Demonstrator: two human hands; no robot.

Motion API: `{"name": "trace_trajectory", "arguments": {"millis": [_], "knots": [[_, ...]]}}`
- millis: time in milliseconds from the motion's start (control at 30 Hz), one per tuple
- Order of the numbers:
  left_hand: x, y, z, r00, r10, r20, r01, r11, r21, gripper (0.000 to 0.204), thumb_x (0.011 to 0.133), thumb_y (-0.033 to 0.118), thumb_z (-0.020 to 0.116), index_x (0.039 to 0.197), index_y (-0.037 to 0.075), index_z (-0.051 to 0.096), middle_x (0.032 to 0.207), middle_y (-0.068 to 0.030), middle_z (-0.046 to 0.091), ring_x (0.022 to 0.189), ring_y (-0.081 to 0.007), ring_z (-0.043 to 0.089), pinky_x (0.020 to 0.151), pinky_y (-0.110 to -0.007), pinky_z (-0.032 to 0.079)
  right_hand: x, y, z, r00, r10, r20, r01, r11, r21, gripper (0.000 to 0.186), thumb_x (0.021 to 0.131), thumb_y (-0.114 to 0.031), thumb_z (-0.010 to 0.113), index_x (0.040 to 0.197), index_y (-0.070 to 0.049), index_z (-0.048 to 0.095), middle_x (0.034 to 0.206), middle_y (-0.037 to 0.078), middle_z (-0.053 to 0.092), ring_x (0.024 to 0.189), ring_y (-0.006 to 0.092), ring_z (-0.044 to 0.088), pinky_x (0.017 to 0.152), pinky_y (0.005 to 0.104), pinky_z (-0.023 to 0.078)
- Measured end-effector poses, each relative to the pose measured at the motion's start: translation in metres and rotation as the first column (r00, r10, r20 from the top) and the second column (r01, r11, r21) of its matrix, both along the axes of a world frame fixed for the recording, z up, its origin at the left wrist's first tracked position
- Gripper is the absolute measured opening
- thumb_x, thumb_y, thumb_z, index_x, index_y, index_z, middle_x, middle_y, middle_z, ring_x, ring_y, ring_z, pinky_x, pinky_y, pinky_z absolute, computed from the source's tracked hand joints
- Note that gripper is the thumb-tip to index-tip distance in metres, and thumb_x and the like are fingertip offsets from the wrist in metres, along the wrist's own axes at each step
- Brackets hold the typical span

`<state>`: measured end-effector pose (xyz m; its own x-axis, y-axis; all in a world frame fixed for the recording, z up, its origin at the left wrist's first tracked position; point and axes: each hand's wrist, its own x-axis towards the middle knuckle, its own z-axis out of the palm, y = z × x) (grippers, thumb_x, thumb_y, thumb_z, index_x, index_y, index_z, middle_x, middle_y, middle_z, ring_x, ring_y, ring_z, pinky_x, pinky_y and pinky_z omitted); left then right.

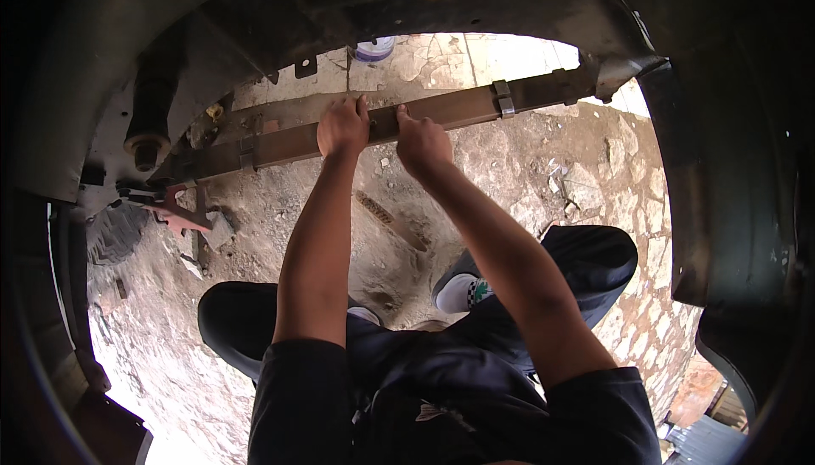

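Note:
A long brown leaf spring [465, 108] runs across in front of me, rising toward the right. My left hand [343, 127] is closed over it near the middle, fingers curled behind its far edge. Just to the right, my right hand [422, 140] grips the same spring, its thumb side lying along the top. Bare spring shows between the two hands. One metal clip [503, 99] wraps the spring to the right of my hands, and a darker clip [247, 153] sits to the left. The undersides of my fingers are hidden.
Dark vehicle bodywork [739, 176] curves around and above me. A black cylindrical part [147, 135] hangs at the left, above a reddish metal stand [180, 214] and a ridged tyre [115, 232]. Rubble lies on the dirt ground [255, 244]. A pail [373, 49] stands beyond the spring.

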<state>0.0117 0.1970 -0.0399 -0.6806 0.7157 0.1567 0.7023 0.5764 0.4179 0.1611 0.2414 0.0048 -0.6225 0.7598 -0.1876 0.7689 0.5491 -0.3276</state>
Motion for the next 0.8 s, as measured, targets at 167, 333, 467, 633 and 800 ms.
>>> {"name": "trace_trajectory", "arguments": {"millis": [167, 333, 467, 633, 800], "knots": [[-0.005, -0.003, -0.007, 1.000, 0.000, 0.012, 0.000, 1.000, 0.004, 0.043, 0.102, 0.041, 0.046, 0.096, 0.007, 0.072, 0.103, -0.0140, 0.070, 0.102, -0.0343, 0.065, 0.087, -0.048, 0.053, 0.062, 0.048, 0.012, 0.984, -0.114, 0.139, 0.070, 0.955, 0.288, 0.051, 0.101, -0.010, 0.039, 0.152, -0.011, 0.040, 0.083, 0.021, 0.072, 0.070, 0.0357, 0.072, 0.061, 0.0482, 0.061], [0.000, 0.000, -0.005, 1.000, -0.020, -0.006, 0.021, 0.999, 0.033, 0.043, 0.103, 0.041, 0.046, 0.096, 0.007, 0.072, 0.103, -0.0138, 0.070, 0.104, -0.0334, 0.065, 0.087, -0.047, 0.053, 0.038, 0.030, 0.010, 0.974, -0.228, -0.005, 0.228, 0.969, 0.100, 0.045, 0.104, -0.014, 0.037, 0.146, 0.000, 0.042, 0.088, 0.024, 0.072, 0.077, 0.0390, 0.073, 0.065, 0.0500, 0.060], [0.002, 0.002, 0.001, 1.000, -0.015, -0.004, 0.015, 1.000, -0.006, 0.043, 0.103, 0.041, 0.046, 0.096, 0.007, 0.072, 0.104, -0.0140, 0.070, 0.105, -0.0330, 0.065, 0.088, -0.047, 0.053, -0.003, -0.011, -0.017, 1.000, -0.020, -0.018, 0.021, 0.995, 0.097, 0.043, 0.104, -0.017, 0.034, 0.145, -0.011, 0.046, 0.098, 0.026, 0.071, 0.088, 0.0422, 0.072, 0.081, 0.0535, 0.058], [-0.002, -0.003, -0.003, 1.000, -0.008, 0.002, 0.008, 1.000, -0.007, 0.043, 0.103, 0.042, 0.045, 0.099, 0.008, 0.071, 0.105, -0.0142, 0.070, 0.102, -0.0336, 0.066, 0.087, -0.047, 0.054, 0.068, 0.060, 0.002, 0.984, -0.080, 0.159, 0.016, 0.931, 0.365, 0.037, 0.104, -0.017, 0.040, 0.139, -0.012, 0.051, 0.092, 0.021, 0.072, 0.085, 0.0328, 0.074, 0.064, 0.0432, 0.061], [0.003, -0.001, -0.001, 1.000, 0.000, 0.028, -0.001, 1.000, 0.030, 0.043, 0.102, 0.043, 0.046, 0.101, 0.008, 0.071, 0.104, -0.0147, 0.070, 0.100, -0.0347, 0.066, 0.086, -0.047, 0.054, 0.063, 0.062, 0.027, 0.943, -0.287, 0.167, 0.226, 0.923, 0.311, 0.042, 0.105, -0.016, 0.039, 0.142, 0.003, 0.046, 0.098, 0.023, 0.074, 0.088, 0.0366, 0.074, 0.072, 0.0454, 0.061]]}}
